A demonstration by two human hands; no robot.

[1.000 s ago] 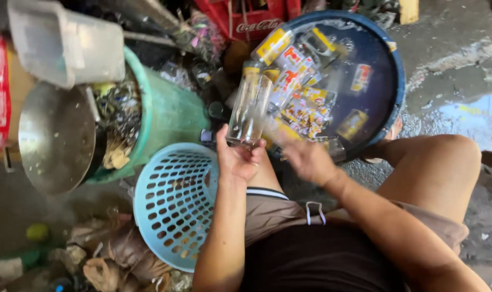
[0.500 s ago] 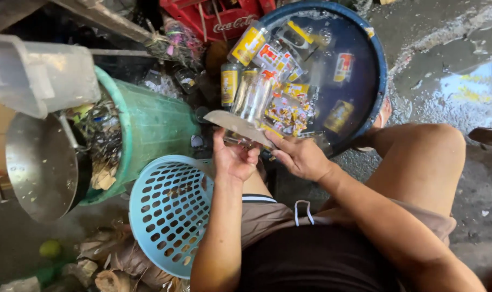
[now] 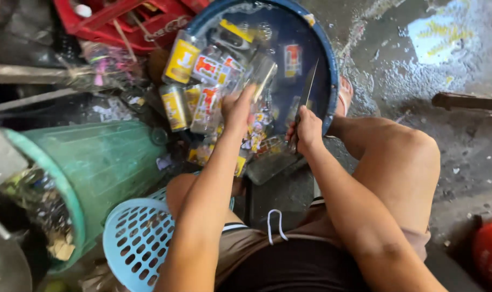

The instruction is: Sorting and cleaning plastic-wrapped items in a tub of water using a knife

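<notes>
A clear glass bottle (image 3: 259,75) is gripped by the closed fingers of the left hand (image 3: 238,111) above the round blue tub (image 3: 326,81), while a knife (image 3: 306,97) is held upright in the closed fingers of the right hand (image 3: 306,130) at the tub's near rim. Inside the tub, several more bottles are seen lying in water; an exact count cannot be made, but two yellow rectangular labels (image 3: 181,62) and at least three white-and-red labels (image 3: 213,70) are distinguishable. Left of the tub, one green bucket (image 3: 110,162), one pale blue perforated basket (image 3: 135,240) and one red crate (image 3: 132,19) are placed.
</notes>
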